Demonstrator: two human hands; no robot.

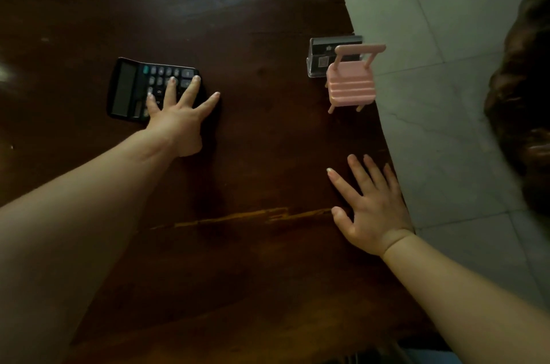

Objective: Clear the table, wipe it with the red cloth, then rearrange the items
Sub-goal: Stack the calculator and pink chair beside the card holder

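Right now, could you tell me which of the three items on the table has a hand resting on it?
The black calculator: the left hand lies spread over its keys. The pink toy chair and clear card holder stand untouched.

Both bare arms reach forward, left hand (178,116) and right hand (372,209) splayed flat, palms down.

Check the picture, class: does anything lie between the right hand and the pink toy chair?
Nothing visible does. The right hand lies flat and open near the table's right edge, and only bare wood separates it from the chair. The clear card holder stands behind the chair, not in the path.
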